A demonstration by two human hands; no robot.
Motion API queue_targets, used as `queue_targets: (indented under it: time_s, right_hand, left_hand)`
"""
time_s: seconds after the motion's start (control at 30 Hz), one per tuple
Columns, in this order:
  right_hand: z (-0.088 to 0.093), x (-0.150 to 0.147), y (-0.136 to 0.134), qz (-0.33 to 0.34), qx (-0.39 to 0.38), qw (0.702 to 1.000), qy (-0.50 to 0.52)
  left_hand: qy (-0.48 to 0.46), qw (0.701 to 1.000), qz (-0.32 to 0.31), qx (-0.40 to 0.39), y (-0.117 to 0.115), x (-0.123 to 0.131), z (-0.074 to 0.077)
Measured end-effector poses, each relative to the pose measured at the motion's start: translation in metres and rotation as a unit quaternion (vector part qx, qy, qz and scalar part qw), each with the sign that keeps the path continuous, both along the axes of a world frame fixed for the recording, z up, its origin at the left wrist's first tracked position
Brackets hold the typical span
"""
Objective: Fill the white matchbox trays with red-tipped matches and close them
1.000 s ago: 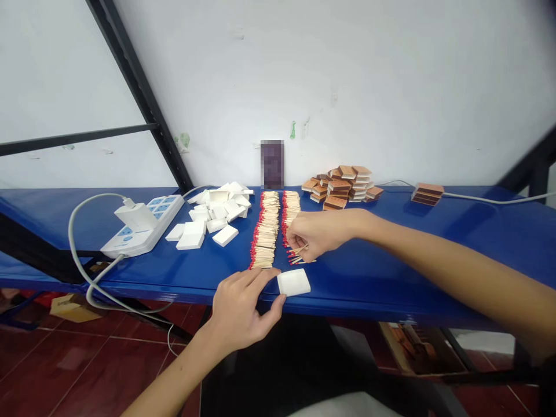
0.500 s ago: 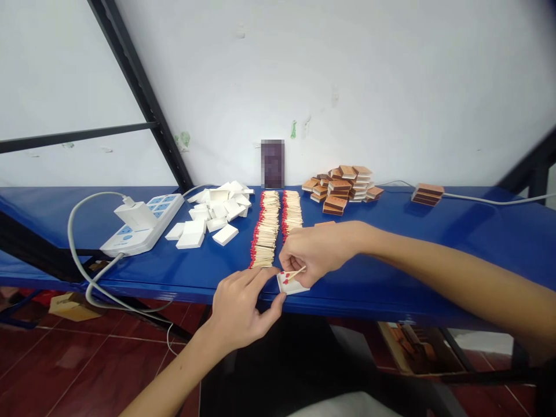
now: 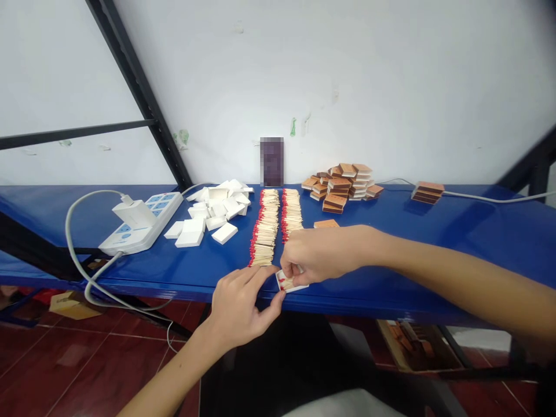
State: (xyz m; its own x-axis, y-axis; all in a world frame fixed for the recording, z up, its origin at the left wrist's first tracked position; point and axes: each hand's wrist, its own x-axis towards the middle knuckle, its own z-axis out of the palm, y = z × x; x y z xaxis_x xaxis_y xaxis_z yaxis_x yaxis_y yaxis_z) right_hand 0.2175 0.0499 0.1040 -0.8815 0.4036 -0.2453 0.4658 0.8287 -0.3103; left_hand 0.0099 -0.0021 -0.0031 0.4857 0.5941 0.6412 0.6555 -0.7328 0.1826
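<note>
At the shelf's front edge, a small white matchbox tray (image 3: 299, 288) lies between my hands. My left hand (image 3: 241, 304) grips its left end between thumb and forefinger. Fingers bent together, my right hand (image 3: 321, 255) reaches into the tray and presses on wooden matches (image 3: 286, 284) with red heads; its fingertips are partly hidden. Just beyond stand two long rows of matches, the left row (image 3: 264, 231) and the right row (image 3: 292, 211), red heads to the left. My right hand covers the near end of the right row.
White trays (image 3: 217, 208) are heaped left of the rows. Brown matchboxes (image 3: 341, 185) are piled at back right, with a stack (image 3: 428, 192) farther right and a single box (image 3: 325, 224) behind my right wrist. A power strip (image 3: 143, 226) with a cable sits at left.
My right hand has lowered the matches it was pinching, which were tilted above the tray, down into it. My left hand keeps its hold on the tray's end.
</note>
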Motion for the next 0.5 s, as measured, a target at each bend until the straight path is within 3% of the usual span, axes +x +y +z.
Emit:
queue_targets:
  time_s: [0.2,0.5]
  right_hand:
    - [0.0,-0.003,-0.012,-0.024,0.019,0.999,-0.032]
    - [0.011,-0.003,-0.017,0.007,0.014,0.999,-0.037]
  left_hand:
    - [0.003,1.0,0.001,0.012,0.0,0.0,0.0]
    - [0.001,1.0,0.001,0.015,-0.001,0.0,0.002]
